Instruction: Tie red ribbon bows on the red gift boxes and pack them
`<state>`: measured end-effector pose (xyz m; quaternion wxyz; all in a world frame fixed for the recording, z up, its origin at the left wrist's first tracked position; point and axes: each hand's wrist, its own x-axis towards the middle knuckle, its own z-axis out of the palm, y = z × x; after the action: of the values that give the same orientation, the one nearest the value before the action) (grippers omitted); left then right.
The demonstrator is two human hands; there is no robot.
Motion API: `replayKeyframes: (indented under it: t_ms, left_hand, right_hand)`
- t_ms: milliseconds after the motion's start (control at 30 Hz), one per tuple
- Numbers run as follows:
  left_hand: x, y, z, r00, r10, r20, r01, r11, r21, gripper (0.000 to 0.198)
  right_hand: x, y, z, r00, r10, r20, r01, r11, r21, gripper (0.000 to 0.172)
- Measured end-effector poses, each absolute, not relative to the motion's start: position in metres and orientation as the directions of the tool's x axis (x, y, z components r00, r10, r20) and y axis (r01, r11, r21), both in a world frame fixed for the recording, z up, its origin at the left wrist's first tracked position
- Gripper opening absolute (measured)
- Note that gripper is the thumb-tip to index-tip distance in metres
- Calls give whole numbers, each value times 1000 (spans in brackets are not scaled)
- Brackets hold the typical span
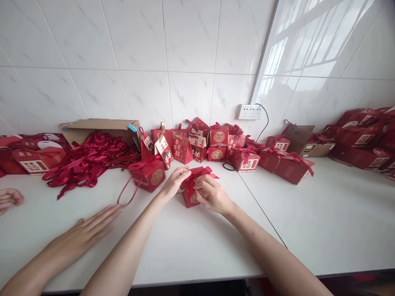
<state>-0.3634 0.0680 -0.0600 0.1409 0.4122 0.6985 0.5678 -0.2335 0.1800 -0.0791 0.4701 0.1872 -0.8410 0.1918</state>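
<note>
A small red gift box [189, 201] with gold medallion prints stands on the white table in front of me. Red satin ribbon [210, 170] crosses its top, one end sticking out to the right. My left hand [176, 183] is closed at the box's upper left edge, its fingertips against box and ribbon. From the right, my right hand [214, 195] pinches at the ribbon over the front face, hiding part of the print. Just left of my left hand sits another red box [153, 176] with a ribbon and a looped cord [128, 202].
Another person's hand [98, 226] lies flat at left; a further hand [10, 199] shows at the left edge. Red ribbons [89, 160] spill from a cardboard box [101, 124]. Finished-looking red boxes [217, 137] line the wall beneath a power strip [249, 112].
</note>
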Motion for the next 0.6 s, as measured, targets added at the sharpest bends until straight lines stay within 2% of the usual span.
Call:
replayKeyframes:
  t_ms: [100, 233, 300, 400, 600]
  left_hand:
    - [-365, 72, -62, -674, 708, 209, 325, 30, 945, 26]
    - [-366, 73, -63, -712, 669, 212, 261, -28, 965, 11]
    - [-365, 71, -62, -709, 660, 249, 258, -85, 962, 16]
    - [-360, 70, -58, -635, 704, 318, 321, -135, 938, 26]
    - [-353, 75, -56, -606, 707, 364, 516, 2, 857, 19]
  right_hand:
    - [-233, 180, -80, -476, -131, 870, -500, 854, -145, 14]
    - [-233, 179, -81, -466, -106, 878, -497, 853, -160, 11]
    - [-233, 178, -81, -460, -96, 883, -502, 848, -169, 11]
    - [-234, 176, -81, -446, -111, 888, -524, 837, -159, 13]
    - [-235, 175, -85, -481, -114, 869, -514, 840, -174, 11]
